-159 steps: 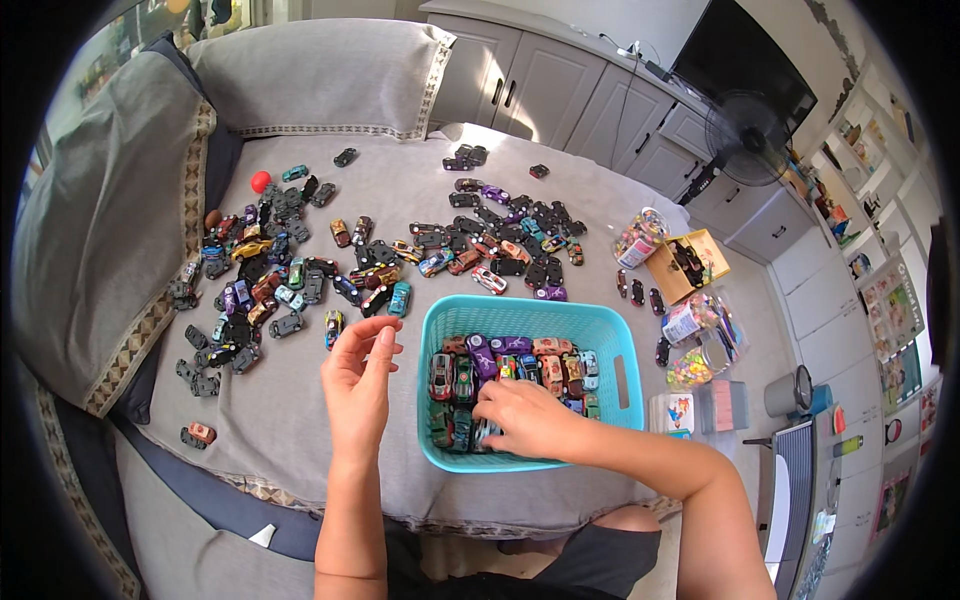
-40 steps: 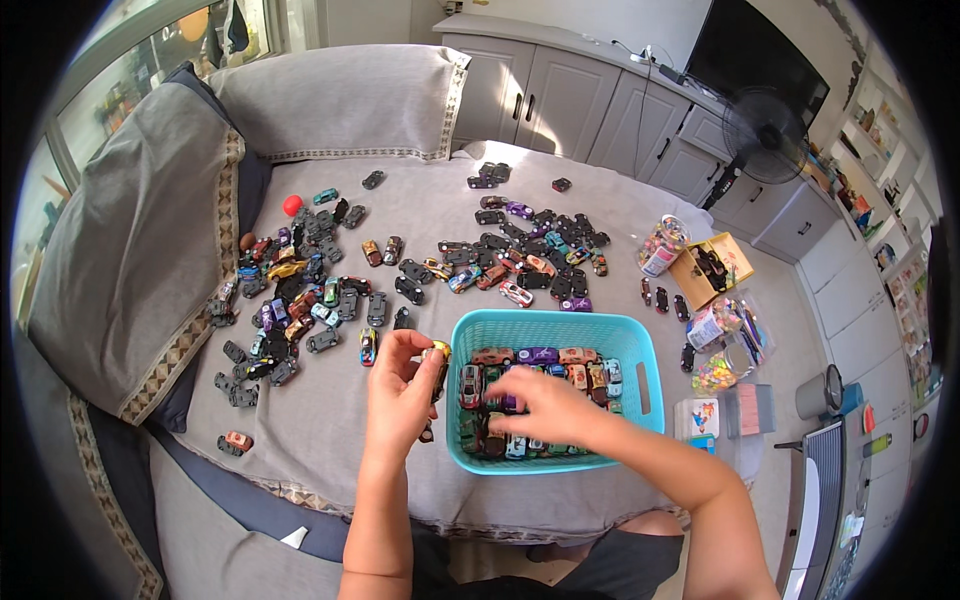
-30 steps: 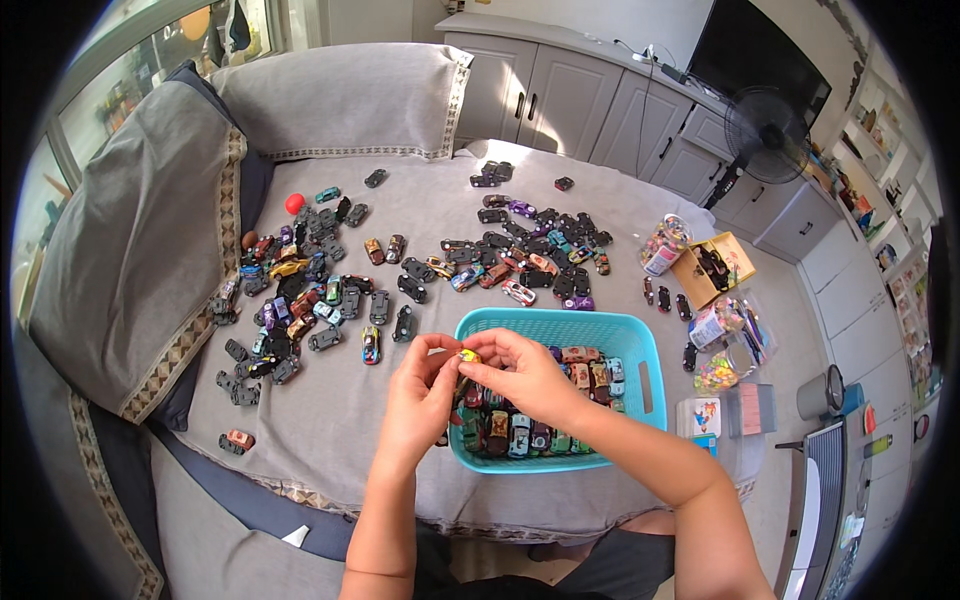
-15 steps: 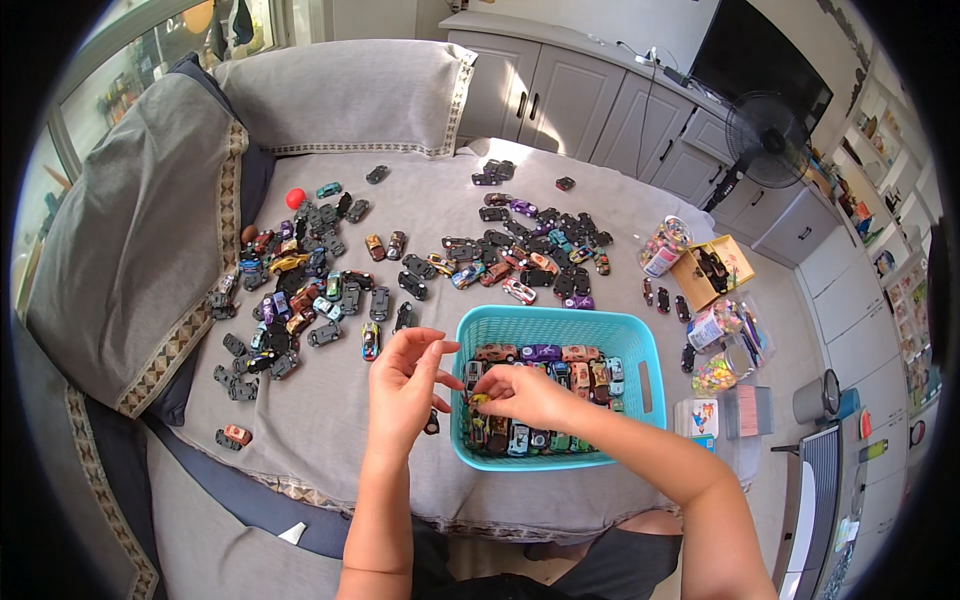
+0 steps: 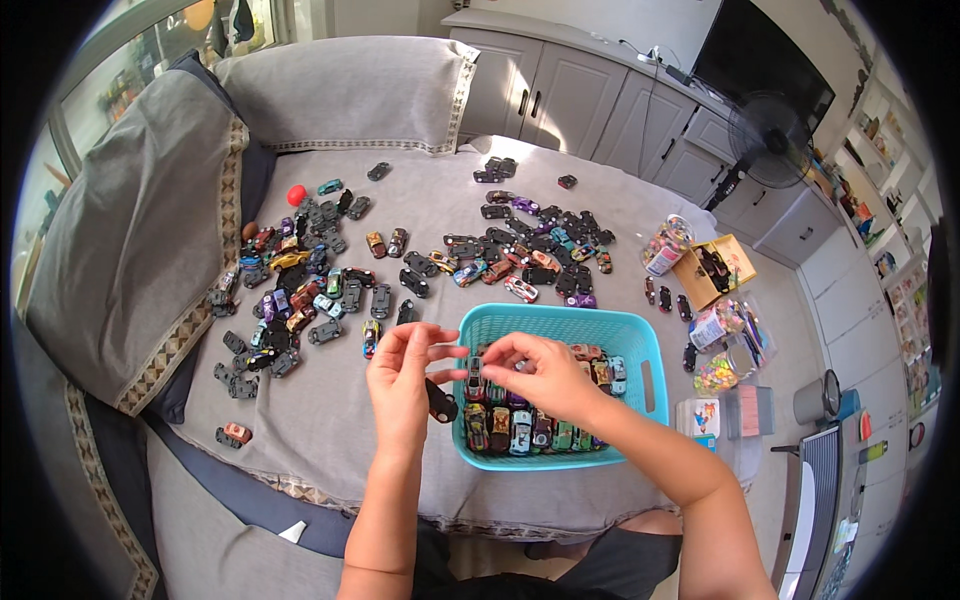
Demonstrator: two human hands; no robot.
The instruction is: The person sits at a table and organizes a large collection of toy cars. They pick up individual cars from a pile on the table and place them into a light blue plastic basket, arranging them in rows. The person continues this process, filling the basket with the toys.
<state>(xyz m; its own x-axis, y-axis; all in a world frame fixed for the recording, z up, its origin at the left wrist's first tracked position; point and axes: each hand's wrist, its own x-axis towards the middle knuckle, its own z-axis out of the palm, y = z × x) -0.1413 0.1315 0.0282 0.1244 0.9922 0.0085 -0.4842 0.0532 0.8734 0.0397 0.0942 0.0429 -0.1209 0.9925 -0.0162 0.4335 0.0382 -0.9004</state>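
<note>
My left hand (image 5: 398,385) is raised just left of a turquoise plastic basket (image 5: 648,352). A dark toy car (image 5: 441,401) juts out from its palm side, held there, while the thumb and upper fingers extend to the right. My right hand (image 5: 545,378) hovers over the basket with fingers apart and nothing visible in them. Inside the basket, toy cars stand side by side in rows; a pale blue toy car (image 5: 520,432) is in the near row. Part of the far row is hidden beneath my right hand.
Two spreads of loose toy cars, many overturned, lie on the grey cloth: one left (image 5: 290,290), one beyond the basket (image 5: 540,245). A red ball (image 5: 297,195) is at the back left. Candy jars (image 5: 668,245) and a yellow box (image 5: 735,262) stand right.
My right hand has lifted away from the near-left corner of the basket, where it was at a yellow toy car, and its fingers have parted. The dark car under my left hand shows more.
</note>
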